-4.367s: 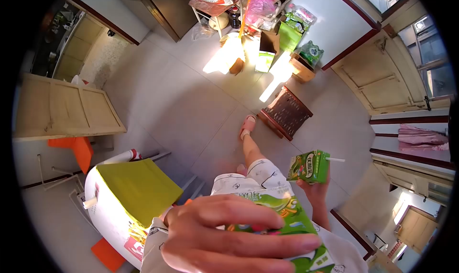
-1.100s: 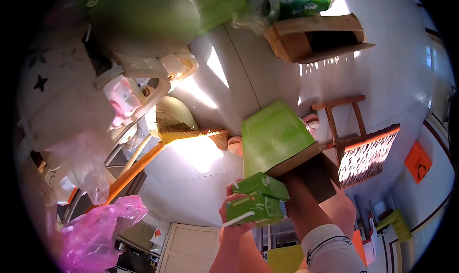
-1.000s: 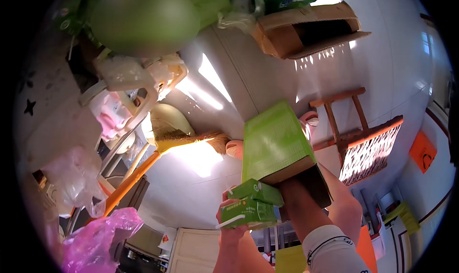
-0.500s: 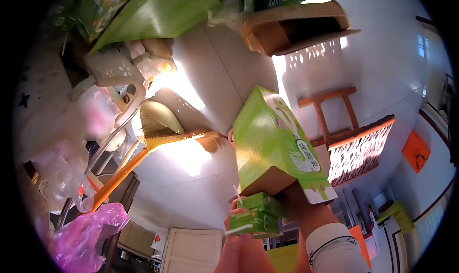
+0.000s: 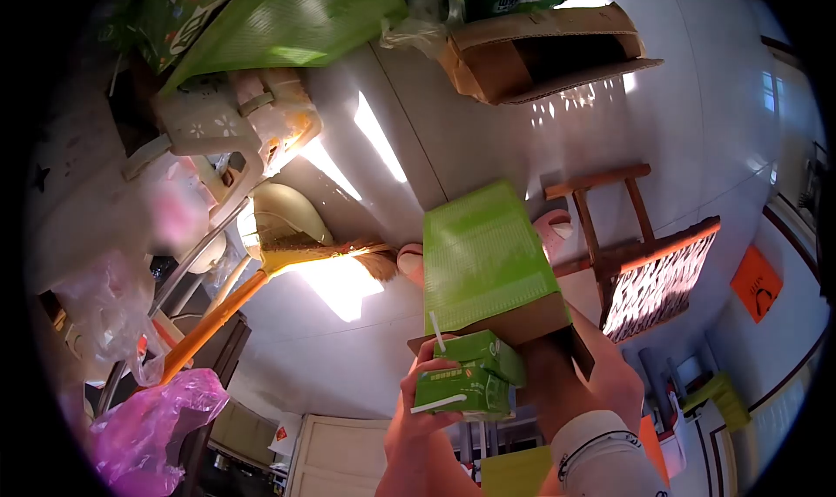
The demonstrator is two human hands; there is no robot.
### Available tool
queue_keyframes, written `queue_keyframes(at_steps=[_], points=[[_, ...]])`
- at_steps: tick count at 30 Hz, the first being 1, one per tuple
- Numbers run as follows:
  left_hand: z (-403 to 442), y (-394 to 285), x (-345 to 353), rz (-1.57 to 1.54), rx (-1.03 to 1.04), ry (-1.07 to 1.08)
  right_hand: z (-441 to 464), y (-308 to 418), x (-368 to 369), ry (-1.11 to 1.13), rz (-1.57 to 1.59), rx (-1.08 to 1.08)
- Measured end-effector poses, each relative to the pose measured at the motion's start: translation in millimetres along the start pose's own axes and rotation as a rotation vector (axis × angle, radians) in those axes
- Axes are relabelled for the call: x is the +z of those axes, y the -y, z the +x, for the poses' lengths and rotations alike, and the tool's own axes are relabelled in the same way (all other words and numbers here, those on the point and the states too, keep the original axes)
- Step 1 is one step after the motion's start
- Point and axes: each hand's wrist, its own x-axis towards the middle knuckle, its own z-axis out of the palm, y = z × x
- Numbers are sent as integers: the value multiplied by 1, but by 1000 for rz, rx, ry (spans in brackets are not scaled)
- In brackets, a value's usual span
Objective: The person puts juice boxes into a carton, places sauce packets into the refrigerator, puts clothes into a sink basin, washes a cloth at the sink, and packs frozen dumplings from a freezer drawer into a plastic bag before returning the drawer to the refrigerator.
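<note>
My left hand [image 5: 425, 384] is closed around two small green drink cartons [image 5: 475, 391], one stacked against the other, with white straws on them. Just beyond them is a larger green cardboard box [image 5: 488, 258], its open brown end facing me. My right hand [image 5: 553, 379] reaches into that opening beside the cartons. Its fingers are hidden inside the box, so what they hold does not show. A white cuff [image 5: 596, 449] covers the right wrist.
A yellow-handled broom [image 5: 226, 314] and a pink plastic bag [image 5: 161, 427] are at left. An open brown carton [image 5: 540, 53] lies at the top, near a large green box [image 5: 296, 23]. A wooden stool [image 5: 644, 253] stands on the right. Pinkish footwear [image 5: 554, 229] shows behind the box.
The green box has turned and tilted, now showing its plain green face instead of the printed side. Footwear beside it has come into view. The left hand still holds the cartons.
</note>
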Motion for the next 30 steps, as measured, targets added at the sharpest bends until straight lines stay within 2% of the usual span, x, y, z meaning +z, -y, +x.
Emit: queue_keyframes(at_steps=[2, 3, 7, 10, 13, 19, 22, 25, 28, 30], points=[[2, 2, -3, -110, -78, -47, -3, -7, 1, 5, 5, 20], [-5, 11, -11, -71, -84, 36, -4, -11, 1, 6, 7, 23], [-18, 16, 2, -35, -135, 49, -5, -17, -1, -8, 23, 39], [-34, 16, 5, -70, -239, -27, -6, -16, -2, -6, 34, 38], [-31, 14, 11, -85, -199, -68, -8, -12, -5, -10, 40, 32], [-31, 9, 23, -294, -379, -306, -16, -5, -8, -17, 27, 37], [-19, 6, 18, -193, -310, -204, -18, -6, -6, -28, 15, 42], [-15, 7, 16, -274, -265, -203, -20, -14, -2, -36, -8, 40], [-4, 7, 15, -230, -183, -169, -22, -23, 1, -40, -17, 52], [-4, 8, 15, -224, -201, -189, -24, -25, 4, -41, -16, 61]])
